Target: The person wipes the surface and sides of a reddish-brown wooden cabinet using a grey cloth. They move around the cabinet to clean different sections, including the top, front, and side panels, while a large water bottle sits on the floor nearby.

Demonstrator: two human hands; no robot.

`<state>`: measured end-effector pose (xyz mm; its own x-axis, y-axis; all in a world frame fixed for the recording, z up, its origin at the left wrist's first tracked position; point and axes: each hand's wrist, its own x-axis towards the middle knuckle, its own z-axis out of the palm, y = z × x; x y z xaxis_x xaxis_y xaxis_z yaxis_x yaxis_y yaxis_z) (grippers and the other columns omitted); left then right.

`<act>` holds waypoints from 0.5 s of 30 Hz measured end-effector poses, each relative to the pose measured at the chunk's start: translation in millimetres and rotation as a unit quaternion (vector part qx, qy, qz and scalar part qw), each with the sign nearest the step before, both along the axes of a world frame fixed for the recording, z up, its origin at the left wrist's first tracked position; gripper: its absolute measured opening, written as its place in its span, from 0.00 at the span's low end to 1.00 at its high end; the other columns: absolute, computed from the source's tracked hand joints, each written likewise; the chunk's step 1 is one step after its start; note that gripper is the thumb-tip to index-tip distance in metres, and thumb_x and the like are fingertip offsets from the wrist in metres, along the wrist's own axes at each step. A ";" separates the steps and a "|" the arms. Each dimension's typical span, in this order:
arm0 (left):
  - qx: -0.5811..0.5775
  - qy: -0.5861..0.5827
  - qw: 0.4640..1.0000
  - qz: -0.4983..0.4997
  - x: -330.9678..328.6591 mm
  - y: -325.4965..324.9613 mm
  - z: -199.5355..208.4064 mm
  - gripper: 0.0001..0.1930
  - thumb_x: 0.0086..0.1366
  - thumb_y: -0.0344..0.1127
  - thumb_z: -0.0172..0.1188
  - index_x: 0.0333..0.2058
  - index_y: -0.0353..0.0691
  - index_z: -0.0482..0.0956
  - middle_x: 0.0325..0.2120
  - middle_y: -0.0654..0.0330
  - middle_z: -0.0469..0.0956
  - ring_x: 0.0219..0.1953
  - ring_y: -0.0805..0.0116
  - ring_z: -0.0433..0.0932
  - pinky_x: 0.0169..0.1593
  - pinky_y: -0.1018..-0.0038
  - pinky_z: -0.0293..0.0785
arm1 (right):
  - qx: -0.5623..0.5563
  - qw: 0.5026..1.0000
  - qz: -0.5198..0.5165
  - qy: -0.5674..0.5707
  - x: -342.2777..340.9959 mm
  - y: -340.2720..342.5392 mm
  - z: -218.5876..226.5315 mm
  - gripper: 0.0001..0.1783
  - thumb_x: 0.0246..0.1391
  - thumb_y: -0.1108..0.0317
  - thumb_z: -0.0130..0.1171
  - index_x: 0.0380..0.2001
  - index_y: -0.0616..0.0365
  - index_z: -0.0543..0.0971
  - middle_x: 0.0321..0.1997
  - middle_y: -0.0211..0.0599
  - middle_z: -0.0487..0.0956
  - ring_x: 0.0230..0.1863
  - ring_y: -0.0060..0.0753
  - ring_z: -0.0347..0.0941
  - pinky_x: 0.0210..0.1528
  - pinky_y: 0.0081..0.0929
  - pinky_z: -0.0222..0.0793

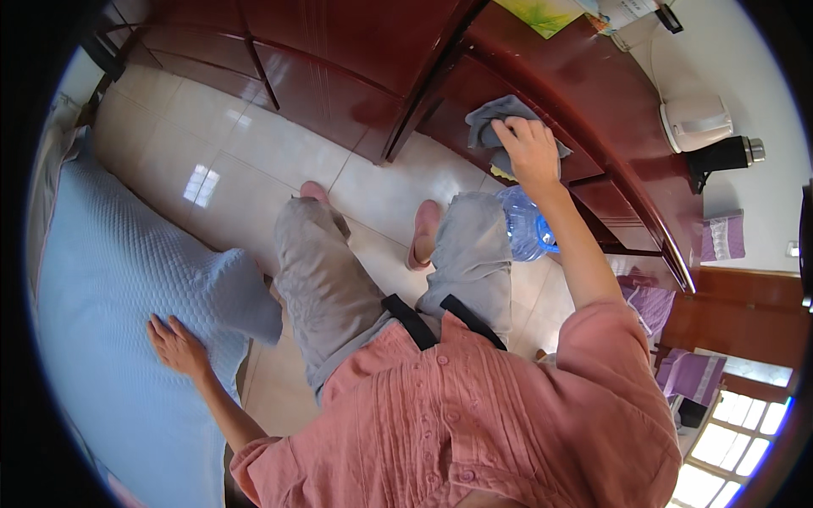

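Note:
My right hand [531, 155] is closed on a grey cloth [491, 118], which lies against the front of a dark red wooden cabinet [584, 152]. Part of the cloth hangs below my fingers, beside a small yellow patch that I cannot make out. Flat on the light blue quilted cover [127, 271] at the left rests my left hand [176, 345], its fingers spread and nothing in them. A clear plastic water jug [523, 222] with a blue handle stands under my right forearm, next to my knee.
Tall dark red wardrobe doors [339, 68] rise ahead. Shiny pale floor tiles [161, 127] run between bed and cabinet. On the cabinet's top are a white appliance [699, 123], a black flask [720, 159] and a green-yellow packet [542, 15]. Purple cloths [722, 237] hang at the right.

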<state>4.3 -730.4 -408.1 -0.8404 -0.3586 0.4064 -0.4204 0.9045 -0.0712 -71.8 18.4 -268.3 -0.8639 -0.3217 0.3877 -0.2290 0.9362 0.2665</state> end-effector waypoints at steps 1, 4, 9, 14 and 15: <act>0.007 0.004 1.000 0.009 -3.7 7.7 1.1 0.29 0.78 0.56 0.43 0.68 0.45 0.71 0.69 0.55 0.68 0.70 0.54 0.67 0.69 0.59 0.61 | 0.029 0.999 0.019 -0.023 -4.7 1.5 -6.9 0.25 0.49 0.73 0.59 0.53 0.49 0.81 0.48 0.29 0.76 0.49 0.37 0.72 0.51 0.36 0.69; 0.002 0.019 0.999 0.039 -15.1 13.8 5.6 0.28 0.78 0.54 0.43 0.67 0.47 0.71 0.69 0.58 0.68 0.69 0.57 0.67 0.69 0.59 0.61 | 0.104 0.989 0.069 -0.082 -17.2 2.2 -31.2 0.21 0.51 0.70 0.57 0.51 0.54 0.79 0.45 0.30 0.74 0.47 0.34 0.71 0.50 0.32 0.68; 0.010 0.032 0.998 0.044 -22.4 11.3 -1.2 0.27 0.78 0.53 0.44 0.67 0.48 0.72 0.69 0.60 0.69 0.69 0.58 0.67 0.70 0.60 0.58 | 0.006 0.982 0.104 -0.160 -47.3 -21.9 -68.2 0.18 0.49 0.75 0.58 0.45 0.55 0.81 0.43 0.33 0.75 0.47 0.38 0.72 0.48 0.35 0.70; 0.026 0.040 0.998 0.037 -21.8 8.2 -1.0 0.26 0.77 0.50 0.45 0.67 0.48 0.72 0.69 0.62 0.69 0.70 0.58 0.67 0.70 0.61 0.58 | -0.207 0.944 0.139 -0.217 -92.7 -109.0 -94.3 0.19 0.45 0.79 0.61 0.43 0.54 0.83 0.42 0.35 0.77 0.47 0.45 0.73 0.47 0.39 0.72; 0.024 0.036 0.998 0.044 -19.1 10.0 3.9 0.26 0.77 0.50 0.45 0.67 0.47 0.72 0.69 0.61 0.69 0.70 0.58 0.67 0.70 0.61 0.58 | -0.260 0.926 0.149 -0.230 -97.9 -132.2 -101.9 0.19 0.44 0.79 0.62 0.43 0.54 0.82 0.42 0.35 0.77 0.47 0.46 0.73 0.48 0.39 0.72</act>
